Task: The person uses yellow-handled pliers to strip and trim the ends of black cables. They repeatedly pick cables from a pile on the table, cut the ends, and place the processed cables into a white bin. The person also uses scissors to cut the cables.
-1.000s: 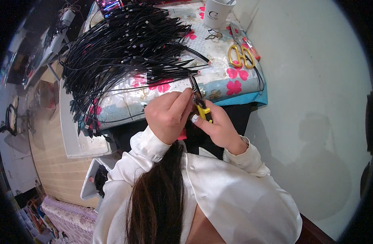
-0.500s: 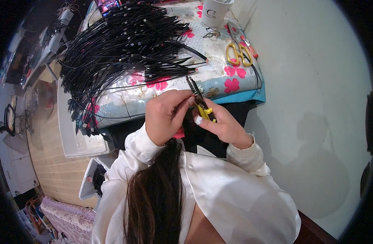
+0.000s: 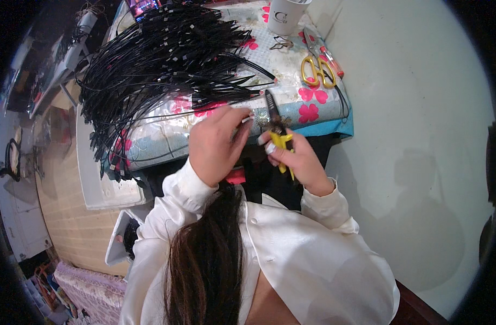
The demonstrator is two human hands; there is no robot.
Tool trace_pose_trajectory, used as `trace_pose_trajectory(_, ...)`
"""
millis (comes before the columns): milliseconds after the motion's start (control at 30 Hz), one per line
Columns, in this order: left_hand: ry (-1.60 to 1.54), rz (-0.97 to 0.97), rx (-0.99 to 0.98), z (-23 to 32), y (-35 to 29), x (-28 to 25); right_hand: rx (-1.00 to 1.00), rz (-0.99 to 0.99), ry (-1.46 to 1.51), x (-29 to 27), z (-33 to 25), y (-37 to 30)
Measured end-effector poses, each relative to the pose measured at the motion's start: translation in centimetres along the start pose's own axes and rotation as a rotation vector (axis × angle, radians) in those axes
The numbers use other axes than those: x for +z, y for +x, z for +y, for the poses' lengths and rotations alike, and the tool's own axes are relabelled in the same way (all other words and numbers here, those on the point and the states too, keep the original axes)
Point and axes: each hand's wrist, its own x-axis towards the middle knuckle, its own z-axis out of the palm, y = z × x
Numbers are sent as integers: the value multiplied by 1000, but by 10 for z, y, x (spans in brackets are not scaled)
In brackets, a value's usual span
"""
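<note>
My left hand (image 3: 218,143) is closed in a pinch above the near edge of the table, and a thin black cable (image 3: 150,161) runs from the pile to it. The tip in its fingers is too small to make out. My right hand (image 3: 302,162) is wrapped round yellow-handled wire strippers (image 3: 274,111), whose dark jaws point away from me, just right of my left fingertips. A white wrap or band shows on a finger of that hand. Past both hands lies a large heap of black cables (image 3: 161,65) with metal plugs.
Gold-handled scissors (image 3: 319,71) and a red-and-clear pen-like tool (image 3: 332,62) lie at the right edge of the flowered tablecloth (image 3: 313,112). A white cup (image 3: 286,15) stands at the back. On the left are a white tray (image 3: 104,195) and a lit screen (image 3: 144,7).
The wire strippers have come away from my left fingertips, to the right, with my right hand. My left hand has shifted slightly left.
</note>
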Motion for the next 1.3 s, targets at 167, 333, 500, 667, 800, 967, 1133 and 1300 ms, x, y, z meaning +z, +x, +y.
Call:
trace_pose_trajectory(167, 374, -80, 65, -16, 38, 19, -81, 181, 47, -6, 4, 3)
trace_pose_trajectory(333, 287, 57, 187, -29, 42, 29, -76, 179, 25, -7, 6, -1)
trace_pose_trajectory(500, 179, 32, 103, -22, 25, 22, -40, 122, 47, -5, 6, 4)
trace_pose_trajectory(667, 110, 69, 229, -15, 16, 10, -60, 21, -94, -2, 3, 7)
trace_pose_trajectory(800, 102, 47, 265, -14, 10, 6, -147, -10, -197, 3, 2, 5)
trace_pose_trajectory(967, 92, 40, 285, -15, 10, 4, -240, -6, -361, 5, -2, 7)
trace_pose_trajectory(1133, 84, 49, 292, -15, 10, 5, -261, 20, -422, 6, -5, 6)
trace_pose_trajectory(1300, 76, 41, 291, -16, 10, 6, -191, 18, -539, 1, -6, 9)
